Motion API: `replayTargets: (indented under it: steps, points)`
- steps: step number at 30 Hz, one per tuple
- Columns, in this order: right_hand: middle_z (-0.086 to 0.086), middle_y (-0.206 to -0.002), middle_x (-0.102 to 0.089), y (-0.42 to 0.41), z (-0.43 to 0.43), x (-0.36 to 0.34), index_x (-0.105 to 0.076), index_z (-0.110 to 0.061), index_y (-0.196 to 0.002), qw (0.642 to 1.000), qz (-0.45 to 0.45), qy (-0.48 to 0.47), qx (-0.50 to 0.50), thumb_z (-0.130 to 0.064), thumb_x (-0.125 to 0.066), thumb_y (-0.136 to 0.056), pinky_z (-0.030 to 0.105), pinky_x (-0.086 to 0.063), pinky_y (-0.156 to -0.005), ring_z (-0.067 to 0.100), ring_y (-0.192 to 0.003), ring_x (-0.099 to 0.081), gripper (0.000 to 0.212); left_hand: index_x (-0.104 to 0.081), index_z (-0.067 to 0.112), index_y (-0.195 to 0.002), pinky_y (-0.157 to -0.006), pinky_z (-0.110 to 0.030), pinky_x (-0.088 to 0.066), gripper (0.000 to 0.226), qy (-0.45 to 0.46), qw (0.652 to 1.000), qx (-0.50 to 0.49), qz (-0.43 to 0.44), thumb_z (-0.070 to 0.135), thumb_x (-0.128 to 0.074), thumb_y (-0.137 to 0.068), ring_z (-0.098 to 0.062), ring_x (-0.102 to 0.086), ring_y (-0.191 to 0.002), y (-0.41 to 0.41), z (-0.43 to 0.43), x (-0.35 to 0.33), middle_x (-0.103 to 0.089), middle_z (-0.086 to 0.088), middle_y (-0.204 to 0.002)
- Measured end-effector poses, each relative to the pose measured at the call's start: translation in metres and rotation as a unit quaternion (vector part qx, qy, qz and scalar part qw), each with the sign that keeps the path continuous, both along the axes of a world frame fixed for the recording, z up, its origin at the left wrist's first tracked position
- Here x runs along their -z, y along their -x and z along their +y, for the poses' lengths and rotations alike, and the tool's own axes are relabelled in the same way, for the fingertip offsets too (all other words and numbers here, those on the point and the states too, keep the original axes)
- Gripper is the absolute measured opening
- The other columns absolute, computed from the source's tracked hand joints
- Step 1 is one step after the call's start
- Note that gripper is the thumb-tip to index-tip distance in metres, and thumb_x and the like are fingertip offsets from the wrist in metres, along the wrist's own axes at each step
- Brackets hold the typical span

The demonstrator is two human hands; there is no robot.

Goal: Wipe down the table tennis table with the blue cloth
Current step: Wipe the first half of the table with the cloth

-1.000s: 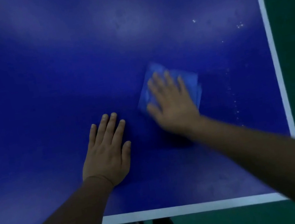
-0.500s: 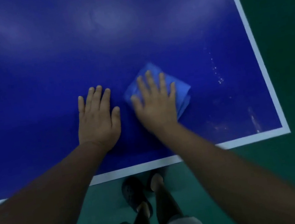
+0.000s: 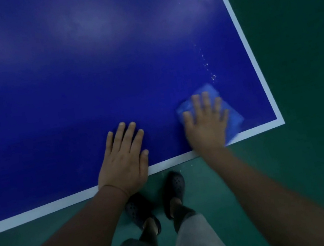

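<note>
While the person leans over it, the table tennis table [image 3: 63, 75] fills most of the frame, its white border line [image 3: 42, 209] meeting in a corner at lower right, with green floor [image 3: 310, 141] beyond. Half a second ago the two hands lay nearly side by side; now they are well apart. The left hand [image 3: 123, 161] lies flat near bottom centre, fingers straight and holding nothing, its heel over the white line as a brace. The right hand [image 3: 206, 124], also flat with fingers spread, presses the blue cloth [image 3: 234, 120] and has swept it rightward into the lower-right corner, where the cloth's near edge overlaps the border. The cloth and fingers are blurred, so the stroke seems under way. I'd judge this corner is now being covered, but a trail of white specks [image 3: 208, 67] just above the cloth remains, and more sit at upper right.
</note>
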State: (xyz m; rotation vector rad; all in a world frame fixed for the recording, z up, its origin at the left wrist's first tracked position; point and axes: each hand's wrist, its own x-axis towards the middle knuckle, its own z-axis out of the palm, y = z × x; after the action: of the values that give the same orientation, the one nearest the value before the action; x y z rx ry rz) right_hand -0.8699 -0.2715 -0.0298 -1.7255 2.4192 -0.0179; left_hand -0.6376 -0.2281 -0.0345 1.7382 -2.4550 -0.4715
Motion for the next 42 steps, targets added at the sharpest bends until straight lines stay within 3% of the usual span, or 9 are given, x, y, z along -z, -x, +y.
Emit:
replayTargets:
  steps: [8,15,19,23,26,30,34,37,42]
  points:
    - [-0.001,-0.163,-0.032,-0.012,0.016,0.004,-0.04,-0.029,-0.153,0.962,-0.021,-0.004,-0.272,-0.056,-0.028,-0.1,0.059,-0.019,-0.119,0.031,-0.152,-0.023,0.061,-0.048,0.003,-0.144,-0.124,-0.051,-0.014,0.06,0.009,0.999,-0.044,0.01,0.038,-0.03,-0.1,-0.031,-0.027,-0.149,0.015,-0.003,-0.005,-0.042,-0.016,-0.154]
    - [-0.001,-0.169,-0.003,0.129,-0.007,-0.002,-0.01,-0.03,-0.161,0.991,0.008,-0.02,0.129,-0.055,-0.015,-0.104,0.056,-0.005,-0.123,0.028,-0.155,0.0,0.063,-0.042,0.003,-0.147,-0.125,-0.049,-0.009,0.058,0.035,0.997,-0.031,0.062,0.035,-0.033,-0.1,-0.032,-0.024,-0.15,0.096,-0.021,-0.011,-0.035,-0.019,-0.158]
    - [0.003,-0.164,-0.028,0.036,0.026,0.004,-0.037,-0.026,-0.154,0.985,-0.012,0.034,-0.17,-0.05,-0.031,-0.101,0.057,-0.016,-0.12,0.033,-0.152,-0.019,0.059,-0.04,0.002,-0.148,-0.126,-0.046,-0.004,0.059,0.036,0.998,-0.032,0.046,0.037,-0.03,-0.102,-0.032,-0.02,-0.152,0.123,-0.035,-0.005,-0.031,-0.019,-0.16]
    - [0.003,-0.153,-0.048,0.103,0.022,0.009,-0.056,-0.024,-0.142,0.943,-0.023,0.078,-0.322,-0.046,-0.049,-0.099,0.047,-0.031,-0.11,0.028,-0.142,-0.04,0.048,-0.037,0.003,-0.15,-0.126,-0.047,-0.002,0.061,0.023,0.998,-0.043,0.028,0.04,-0.028,-0.102,-0.03,-0.016,-0.153,0.125,-0.036,0.001,-0.027,-0.018,-0.162]
    - [0.017,-0.134,-0.06,0.205,-0.017,0.008,-0.067,-0.017,-0.128,0.981,0.024,0.126,-0.146,-0.037,-0.055,-0.097,0.043,-0.047,-0.087,0.038,-0.107,-0.058,0.039,-0.034,0.005,-0.152,-0.126,-0.05,-0.003,0.062,0.008,0.999,-0.045,0.027,0.04,-0.028,-0.101,-0.028,-0.012,-0.155,0.127,-0.037,0.0,-0.024,-0.016,-0.163]
    - [0.022,-0.133,-0.053,0.271,-0.043,-0.019,-0.063,-0.01,-0.132,0.978,-0.044,0.133,0.155,-0.046,-0.041,-0.099,0.04,-0.041,-0.093,0.042,-0.114,-0.05,0.053,-0.034,0.005,-0.152,-0.126,-0.05,-0.002,0.063,-0.002,0.999,-0.046,0.025,0.041,-0.027,-0.1,-0.027,-0.01,-0.155,0.127,-0.038,-0.002,-0.023,-0.016,-0.164]
    - [0.019,-0.128,-0.062,0.159,-0.01,-0.013,-0.07,-0.012,-0.119,0.976,-0.054,0.197,-0.073,-0.029,-0.052,-0.098,0.044,-0.047,-0.082,0.04,-0.1,-0.06,0.032,-0.039,0.003,-0.149,-0.125,-0.052,-0.004,0.062,0.011,0.998,-0.046,0.028,0.039,-0.029,-0.1,-0.029,-0.016,-0.153,0.127,-0.038,0.0,-0.028,-0.018,-0.161]
    - [0.008,-0.145,-0.055,0.096,0.038,0.005,-0.057,-0.021,-0.137,0.953,-0.062,0.09,-0.284,-0.039,-0.039,-0.106,0.049,-0.047,-0.093,0.034,-0.127,-0.055,0.04,-0.041,0.002,-0.148,-0.125,-0.054,-0.007,0.061,0.018,0.999,-0.046,0.023,0.038,-0.03,-0.1,-0.03,-0.018,-0.153,0.127,-0.038,0.0,-0.03,-0.018,-0.161]
    - [0.017,-0.141,-0.058,0.191,-0.022,0.014,-0.065,0.0,-0.127,0.983,-0.008,0.128,-0.128,-0.028,-0.043,-0.102,0.042,-0.026,-0.117,0.034,-0.14,-0.043,0.043,-0.038,0.004,-0.15,-0.126,-0.048,0.0,0.062,0.005,0.998,-0.052,0.027,0.039,-0.029,-0.1,-0.027,-0.014,-0.154,0.127,-0.039,-0.001,-0.027,-0.016,-0.162]
